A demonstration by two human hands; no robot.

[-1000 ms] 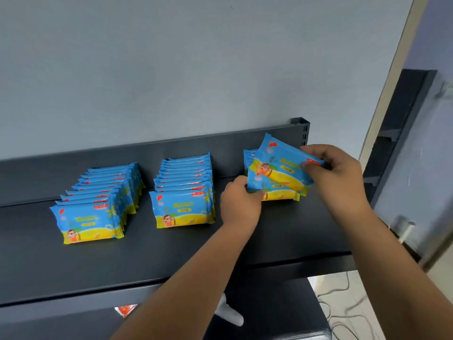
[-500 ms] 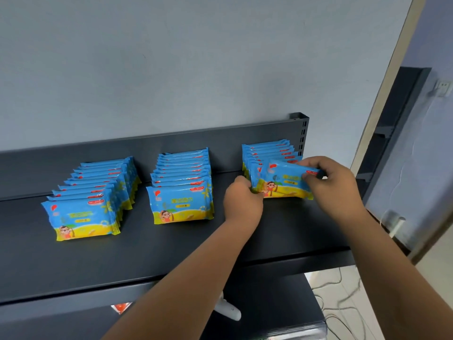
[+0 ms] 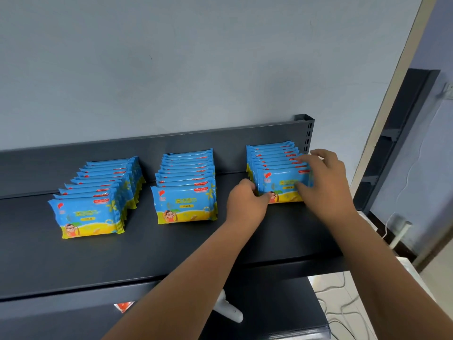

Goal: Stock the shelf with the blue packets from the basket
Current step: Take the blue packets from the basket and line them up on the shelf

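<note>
Farthest left, the left row of blue packets leans back in a loose fan. The middle row beside it stands squarer. The basket is out of sight.

Next comes the left hand, its grip curled onto the lower left corner of the front packet of the right row. The right hand has its grip apart, fingers spread over that packet's right end and top edge.

To me this looks like the squaring-up. The bottom edge should stay on the shelf while the face is pressed back evenly until it sits against the packets behind. Both hands should then ease off together, since soft wrappers like these probably slide and tip.

The shelf is smooth dark metal with a low back panel. Behind it is a pale wall, and a slotted post stands at the right end. Beyond that are a cream door frame and white cables on the floor.
</note>
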